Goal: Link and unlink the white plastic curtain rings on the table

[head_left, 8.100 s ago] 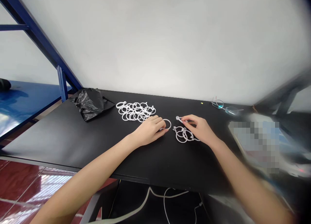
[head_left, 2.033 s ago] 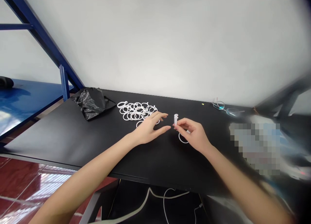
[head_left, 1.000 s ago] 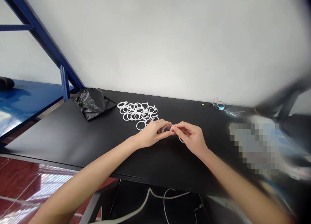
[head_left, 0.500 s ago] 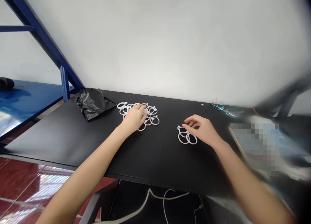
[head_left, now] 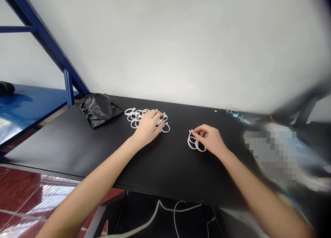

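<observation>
On the black tabletop point(head_left: 160, 162) lies a pile of white curtain rings point(head_left: 131, 115), each with a small eyelet. My left hand point(head_left: 149, 126) rests over the right part of this pile, its thumb apart from its bent fingers, and hides some of the rings. Further right, a small cluster of white curtain rings point(head_left: 191, 145) lies overlapping. My right hand point(head_left: 210, 138) pinches one of them near its eyelet between thumb and fingertips. The palm side of both hands is out of sight.
A crumpled black plastic bag point(head_left: 99, 110) lies left of the pile. Eyeglasses point(head_left: 234, 112) are at the back near the wall, with a tiny yellow-green bit point(head_left: 215, 111) beside them. A blurred, pixelated item point(head_left: 271, 158) sits at the right. Cables point(head_left: 155, 214) hang below the table.
My left hand has shifted slightly right and nearer over the pile. My right hand has moved a little left and its fingers have closed on a ring; the small cluster shifted slightly left.
</observation>
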The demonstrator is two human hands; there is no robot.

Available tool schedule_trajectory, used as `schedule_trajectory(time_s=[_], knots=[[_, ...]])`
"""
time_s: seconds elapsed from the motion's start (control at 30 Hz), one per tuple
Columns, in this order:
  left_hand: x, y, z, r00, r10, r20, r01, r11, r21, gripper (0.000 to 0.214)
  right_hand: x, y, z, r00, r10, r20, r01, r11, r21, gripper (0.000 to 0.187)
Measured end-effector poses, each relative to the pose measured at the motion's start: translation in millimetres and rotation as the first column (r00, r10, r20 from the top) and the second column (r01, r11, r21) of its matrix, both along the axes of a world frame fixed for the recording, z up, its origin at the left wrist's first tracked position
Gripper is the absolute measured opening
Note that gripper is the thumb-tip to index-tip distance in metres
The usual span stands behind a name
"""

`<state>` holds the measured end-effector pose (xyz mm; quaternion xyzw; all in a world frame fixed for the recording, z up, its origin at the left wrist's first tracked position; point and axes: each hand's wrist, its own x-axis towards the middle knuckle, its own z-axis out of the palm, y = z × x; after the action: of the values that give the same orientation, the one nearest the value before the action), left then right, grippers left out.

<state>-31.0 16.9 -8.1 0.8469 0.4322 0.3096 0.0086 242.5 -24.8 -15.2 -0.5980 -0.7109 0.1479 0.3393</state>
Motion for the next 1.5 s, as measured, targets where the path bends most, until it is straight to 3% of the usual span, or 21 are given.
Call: schedule_trajectory(time_s=[0.1, 0.23, 0.37, 0.7, 0.93, 1.07, 1.33, 1.5], knots=[[10, -9, 0.8, 0.992, -0.124, 0.03, 0.123, 0.992, 0.019, 0.022, -8, -3, -0.7, 0.992, -0.031, -0.12, 0.039, 0.997, 0.061, 0.025], [22, -22, 0.4, 0.956, -0.293, 0.005, 0.293, 0.956, -0.019, 0.022, -18, -8, -0.2, 0.96, -0.057, -0.275, 0.072, 0.996, 0.045, 0.026], [30, -31, -1.8, 0.93, -0.366, 0.014, 0.366, 0.927, -0.081, 0.028, -24, -11, -0.6, 0.898, -0.045, -0.438, 0.102, 0.989, 0.107, 0.022], [31, -32, -3.2, 0.923, -0.371, 0.097, 0.382, 0.914, -0.138, 0.032, -34, -17, 4.1, 0.775, 0.067, -0.629, 0.0, 0.994, 0.106, 0.023], [34, -32, -3.1, 0.916, -0.36, 0.176, 0.387, 0.908, -0.159, 0.027, -38, -24, 10.7, 0.757, 0.125, -0.641, -0.085, 0.992, 0.092, 0.025], [34, -30, -3.6, 0.903, -0.384, 0.191, 0.415, 0.895, -0.163, 0.014, -41, -27, 12.4, 0.742, 0.165, -0.649, -0.146, 0.986, 0.084, 0.022], [32, -28, -4.6, 0.879, -0.405, 0.253, 0.45, 0.879, -0.158, 0.026, -42, -26, 19.2, 0.741, 0.059, -0.669, 0.013, 0.995, 0.102, 0.024], [31, -30, -1.3, 0.88, -0.391, 0.27, 0.435, 0.892, -0.124, 0.027, -40, -26, 20.0, 0.723, 0.088, -0.685, -0.056, 0.996, 0.069, 0.025]])
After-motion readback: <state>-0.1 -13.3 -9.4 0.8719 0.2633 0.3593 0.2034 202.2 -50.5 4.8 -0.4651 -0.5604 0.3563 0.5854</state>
